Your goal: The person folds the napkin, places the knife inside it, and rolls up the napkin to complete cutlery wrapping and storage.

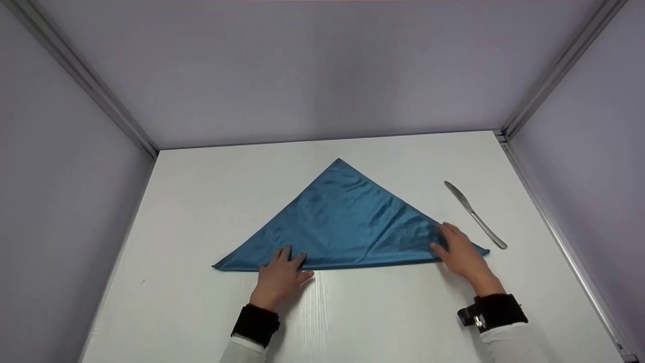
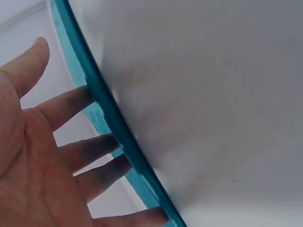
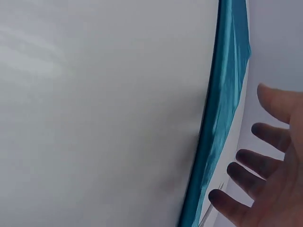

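Blue cloth (image 1: 342,222), folded into a triangle, lies flat mid-table, its right corner partly hidden under the right hand (image 1: 456,252). Left hand (image 1: 282,275) rests with fingers spread on the near fold, towards the left corner. Right fingers lie straight, pressing. Table knife (image 1: 476,216) lies just right.

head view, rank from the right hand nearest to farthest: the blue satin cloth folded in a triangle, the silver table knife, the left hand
1. Blue satin cloth folded in a triangle: directly under the right hand, which rests on its right corner.
2. Silver table knife: just beyond and to the right of that hand, lying apart from the cloth on the white table.
3. Left hand: far across, on the cloth's bottom edge at the left.
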